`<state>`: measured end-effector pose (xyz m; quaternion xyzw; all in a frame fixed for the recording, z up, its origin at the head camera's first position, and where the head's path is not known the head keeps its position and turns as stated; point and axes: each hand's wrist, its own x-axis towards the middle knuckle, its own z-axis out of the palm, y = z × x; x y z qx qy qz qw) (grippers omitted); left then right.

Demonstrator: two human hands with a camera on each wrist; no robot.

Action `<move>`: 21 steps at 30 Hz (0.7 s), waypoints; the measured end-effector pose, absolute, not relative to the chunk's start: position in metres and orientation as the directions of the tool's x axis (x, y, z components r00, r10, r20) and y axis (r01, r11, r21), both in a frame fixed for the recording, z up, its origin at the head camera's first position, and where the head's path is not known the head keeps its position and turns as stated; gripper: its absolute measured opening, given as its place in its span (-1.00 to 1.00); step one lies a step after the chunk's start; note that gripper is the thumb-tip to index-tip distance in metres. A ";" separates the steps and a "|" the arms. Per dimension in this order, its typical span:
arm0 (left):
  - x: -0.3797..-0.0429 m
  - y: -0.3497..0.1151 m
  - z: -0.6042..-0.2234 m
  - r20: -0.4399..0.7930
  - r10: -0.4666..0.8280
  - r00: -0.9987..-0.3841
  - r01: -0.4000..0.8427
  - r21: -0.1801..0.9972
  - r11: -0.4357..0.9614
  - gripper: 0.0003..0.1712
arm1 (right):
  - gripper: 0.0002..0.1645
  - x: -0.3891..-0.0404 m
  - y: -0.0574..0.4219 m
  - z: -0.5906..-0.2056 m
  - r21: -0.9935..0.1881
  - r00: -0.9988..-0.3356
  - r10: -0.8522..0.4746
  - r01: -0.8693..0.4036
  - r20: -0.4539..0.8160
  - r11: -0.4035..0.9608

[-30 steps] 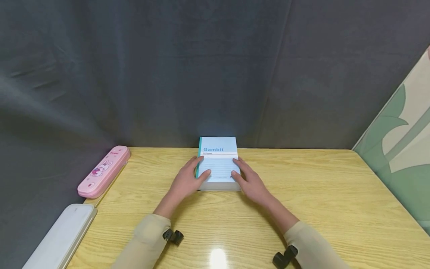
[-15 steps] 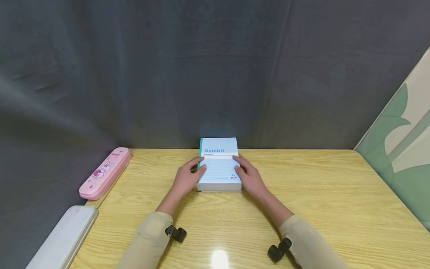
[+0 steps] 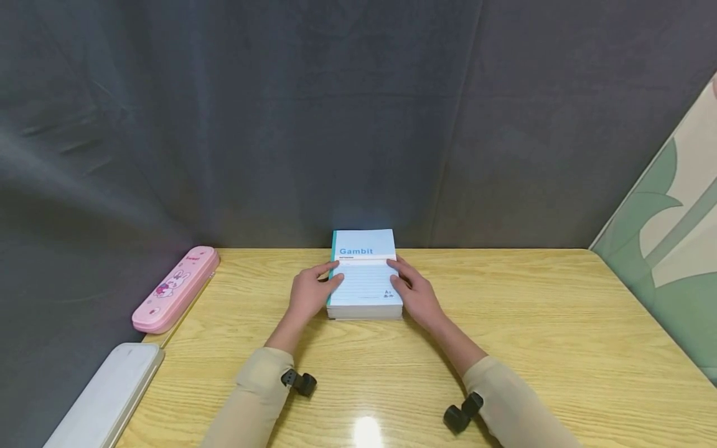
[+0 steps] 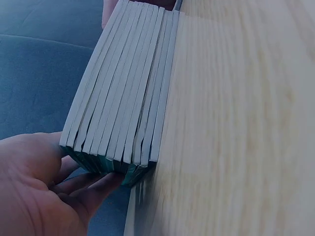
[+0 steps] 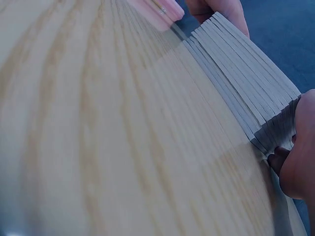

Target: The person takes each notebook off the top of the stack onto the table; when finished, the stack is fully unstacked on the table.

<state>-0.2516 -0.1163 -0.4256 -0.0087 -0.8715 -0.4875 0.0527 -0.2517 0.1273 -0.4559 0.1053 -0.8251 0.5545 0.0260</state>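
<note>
So there's this thick, squared-up stack of paper notebooks with white-and-pale-blue covers and green spines [image 3: 364,283] at the far side of the wide, light yellow wood-grain table [image 3: 549,323], roughly mid-width and right by the dark grey cloth curtain [image 3: 336,124]. Top cover says "Gambit" in blue, and the spines face the person's left.

Both hands are on it, 1 per side. The bare left hand [image 3: 310,294] has the spine side — thumb over the cover's edge, fingers bent in against the spines, spread only as wide as the stack needs. The bare right hand [image 3: 417,300] does the same on the opposite side, thumb at the top edge and fingers curled against the side. So yeah, 2 hands gripping 1 stack. From the left wrist you can see the notebooks' ends packed closely, with a few thin gaps.

Over on the left edge of the table there's a pink, rounded, oblong pencil case with a bunny print [image 3: 176,289], and just beside it, nearer the person, a long white flat case with rounded corners [image 3: 106,392]. Both sleeves are beige, each with a small black wrist-worn device [image 3: 299,382].
</note>
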 end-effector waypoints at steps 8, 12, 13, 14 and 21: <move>-0.255 -0.120 -0.427 0.092 -0.031 -0.995 0.060 0.835 0.547 -0.54 | -0.32 -0.253 0.129 -0.458 -0.923 -0.981 -0.127 -0.182 0.147 0.340; -0.254 -0.121 -0.427 0.084 -0.027 -0.996 0.056 0.839 0.541 -0.53 | -0.30 -0.254 0.130 -0.458 -0.922 -0.982 -0.126 -0.174 0.138 0.346; -0.254 -0.121 -0.426 0.080 -0.027 -0.996 0.053 0.841 0.538 -0.53 | -0.30 -0.254 0.130 -0.459 -0.921 -0.982 -0.127 -0.176 0.140 0.348; -0.254 -0.122 -0.426 0.076 -0.027 -0.997 0.050 0.845 0.533 -0.53 | -0.31 -0.253 0.130 -0.459 -0.918 -0.982 -0.127 -0.178 0.142 0.353; -0.255 -0.124 -0.428 0.067 -0.027 -0.997 0.045 0.871 0.489 -0.52 | -0.36 -0.253 0.130 -0.459 -0.909 -0.984 -0.119 -0.171 0.136 0.380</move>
